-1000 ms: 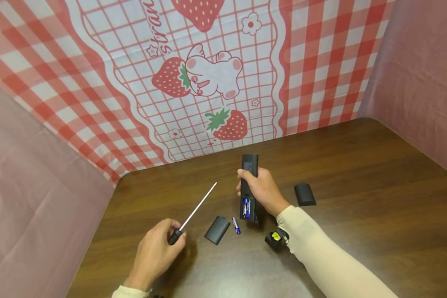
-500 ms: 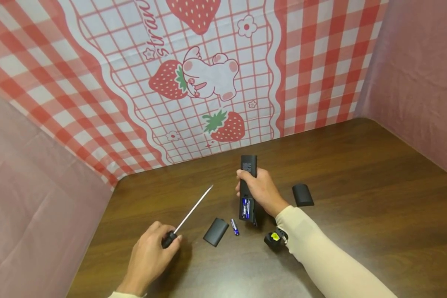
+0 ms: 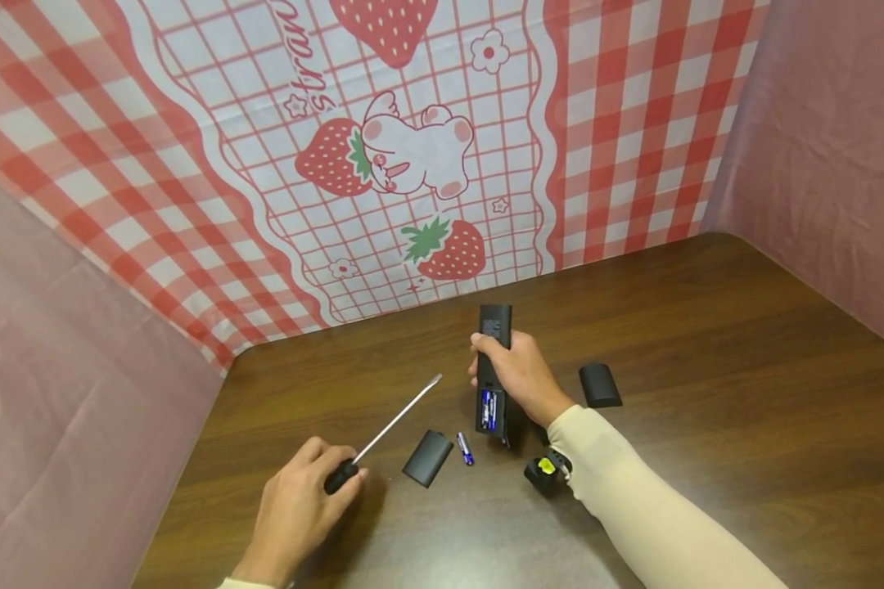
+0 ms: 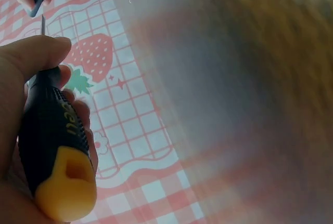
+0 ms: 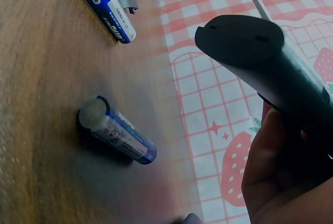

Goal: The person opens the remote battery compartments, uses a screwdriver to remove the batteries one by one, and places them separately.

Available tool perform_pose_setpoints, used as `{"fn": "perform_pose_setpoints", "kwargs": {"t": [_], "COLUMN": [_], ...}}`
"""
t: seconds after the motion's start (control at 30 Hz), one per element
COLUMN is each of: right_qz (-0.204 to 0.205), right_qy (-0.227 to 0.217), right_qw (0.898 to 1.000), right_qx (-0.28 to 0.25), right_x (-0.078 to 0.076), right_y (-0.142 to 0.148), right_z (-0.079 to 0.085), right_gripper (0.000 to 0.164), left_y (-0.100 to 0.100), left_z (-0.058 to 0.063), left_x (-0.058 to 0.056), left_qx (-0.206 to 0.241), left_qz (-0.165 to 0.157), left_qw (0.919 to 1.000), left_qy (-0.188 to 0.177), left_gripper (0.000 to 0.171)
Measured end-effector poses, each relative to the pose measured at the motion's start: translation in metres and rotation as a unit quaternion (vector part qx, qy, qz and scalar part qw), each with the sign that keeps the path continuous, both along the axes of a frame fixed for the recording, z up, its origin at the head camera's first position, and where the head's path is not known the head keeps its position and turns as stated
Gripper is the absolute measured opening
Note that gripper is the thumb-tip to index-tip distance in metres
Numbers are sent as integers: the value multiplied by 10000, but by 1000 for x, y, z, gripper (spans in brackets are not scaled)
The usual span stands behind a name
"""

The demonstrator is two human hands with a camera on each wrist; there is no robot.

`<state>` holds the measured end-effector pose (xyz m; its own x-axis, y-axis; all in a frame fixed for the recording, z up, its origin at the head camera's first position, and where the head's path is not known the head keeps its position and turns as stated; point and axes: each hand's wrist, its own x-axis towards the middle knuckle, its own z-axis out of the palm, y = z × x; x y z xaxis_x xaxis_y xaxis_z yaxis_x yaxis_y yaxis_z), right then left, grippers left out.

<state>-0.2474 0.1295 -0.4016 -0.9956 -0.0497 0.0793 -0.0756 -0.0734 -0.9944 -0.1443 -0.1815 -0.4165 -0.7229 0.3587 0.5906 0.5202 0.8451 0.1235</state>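
My left hand (image 3: 299,499) grips a screwdriver by its black handle (image 3: 341,476); the left wrist view shows the handle's yellow end (image 4: 67,187). The bare shaft (image 3: 398,419) slants up to the right, its tip left of the remote control. In my right hand (image 3: 523,372) is the black remote control (image 3: 495,323), held back side up with the thumb across it. Its battery compartment (image 3: 490,411) faces me uncovered, with blue batteries inside. Below the remote, an AAA battery (image 3: 465,448) lies beside a black cover (image 3: 428,458). In the right wrist view, a second loose battery (image 5: 119,133) lies on the table.
Another curved black cover (image 3: 600,384) lies on the brown wooden table (image 3: 707,458), right of my right hand. A strawberry-patterned cloth (image 3: 412,164) hangs at the back. Pink cloth (image 3: 818,164) lines the sides. A black wrist device (image 3: 545,470) hangs under my right sleeve.
My left hand has shifted slightly left and toward me, then the screwdriver's tip has swung right, nearer the remote. My right hand and the remote have hardly moved.
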Motion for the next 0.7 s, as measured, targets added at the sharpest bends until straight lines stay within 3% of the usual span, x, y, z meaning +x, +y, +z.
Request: {"fn": "perform_pose_setpoints", "kwargs": {"t": [0.17,0.4,0.7], "right_qz": [-10,2,41], "right_qy": [15,-26,-140], "right_qw": [10000,10000,9996], "right_qx": [23,-48,-235], "right_x": [-1,0,-1], "right_y": [1,-1,-2], "right_z": [-1,-1,-1], "right_gripper": [38,32,33], "left_y": [2,5,9], "left_z": [1,2,1], "left_x": [0,-2,-2], "left_qx": [-81,-295,-319], "left_qz": [-186,-619,-1014], "left_qw": [9996,9949,9916], "left_qy": [185,742,742], "left_gripper": [26,28,18]}}
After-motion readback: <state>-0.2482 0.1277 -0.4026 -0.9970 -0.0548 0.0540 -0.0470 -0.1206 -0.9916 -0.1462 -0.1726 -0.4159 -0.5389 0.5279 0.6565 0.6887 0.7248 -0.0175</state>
